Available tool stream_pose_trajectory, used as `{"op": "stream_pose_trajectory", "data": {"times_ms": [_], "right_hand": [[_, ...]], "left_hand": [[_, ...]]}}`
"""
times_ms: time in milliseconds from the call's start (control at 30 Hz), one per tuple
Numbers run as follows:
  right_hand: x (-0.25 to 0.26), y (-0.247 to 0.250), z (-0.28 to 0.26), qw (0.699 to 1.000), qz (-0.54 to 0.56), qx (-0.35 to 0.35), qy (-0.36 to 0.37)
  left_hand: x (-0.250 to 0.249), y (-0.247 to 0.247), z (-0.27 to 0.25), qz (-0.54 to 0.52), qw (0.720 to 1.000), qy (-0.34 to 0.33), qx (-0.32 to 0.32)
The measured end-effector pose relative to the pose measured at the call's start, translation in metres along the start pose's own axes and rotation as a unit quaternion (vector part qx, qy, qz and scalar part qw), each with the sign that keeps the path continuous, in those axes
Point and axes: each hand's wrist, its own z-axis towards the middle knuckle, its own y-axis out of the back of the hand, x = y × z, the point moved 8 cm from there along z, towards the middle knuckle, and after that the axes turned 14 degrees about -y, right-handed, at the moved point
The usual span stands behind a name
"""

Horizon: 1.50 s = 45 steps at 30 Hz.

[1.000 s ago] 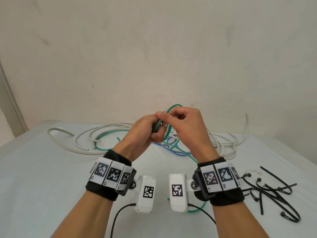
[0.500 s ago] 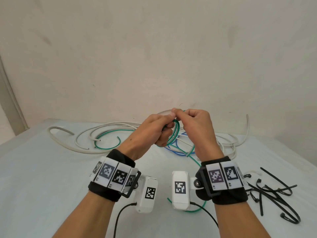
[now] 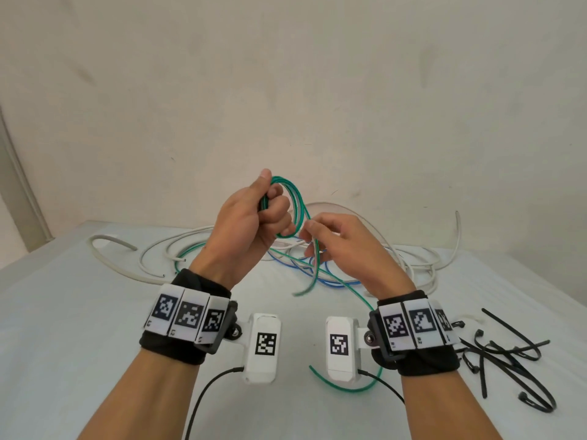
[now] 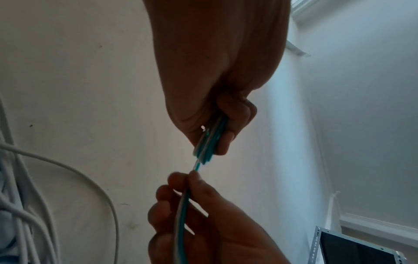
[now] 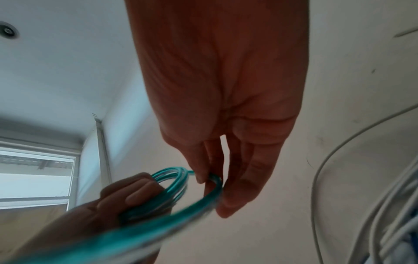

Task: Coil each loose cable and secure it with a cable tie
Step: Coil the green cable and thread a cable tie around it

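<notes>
My left hand [image 3: 270, 211] is raised above the table and grips a small coil of green cable [image 3: 293, 206], several loops bunched in its curled fingers [image 4: 224, 141]. My right hand [image 3: 320, 239] sits just right of it and lower, pinching the free run of the same green cable [image 5: 181, 180] between thumb and fingertips [image 5: 235, 192]. That run trails down past the right wrist to a loose end [image 3: 343, 387] on the table. In the left wrist view the right hand's fingers [image 4: 178, 200] curl round the green cable [image 4: 183, 210] below the coil.
A tangle of white cables [image 3: 152, 258] and blue cable [image 3: 330, 282] lies on the white table [image 3: 79, 312] behind the hands, against the wall. Several black cable ties [image 3: 508, 354] lie at the right, near the right wrist.
My left hand has lifted with the green coil, which now shows more loops. My right hand has dropped away from it to the right and slid down along the free run.
</notes>
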Motion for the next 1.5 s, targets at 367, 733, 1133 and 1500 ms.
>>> {"op": "stream_pose_trajectory", "data": {"times_ms": [367,733,1133,1500], "right_hand": [[0.016,-0.018,-0.015,0.993,0.059,0.098,0.010],[0.038,-0.009,-0.028,0.997,-0.011,0.046,0.059],[0.022,-0.015,-0.010,0.980,-0.126,-0.015,0.153],[0.013,-0.033,-0.009,0.995,0.007,0.094,0.042]], "left_hand": [[0.006,0.011,0.002,0.054,0.995,-0.048,-0.069],[0.010,0.032,0.001,0.021,0.988,-0.050,-0.145],[0.003,-0.014,-0.018,0.116,0.970,0.138,0.161],[-0.018,0.009,0.005,-0.101,0.995,0.001,-0.013]]}}
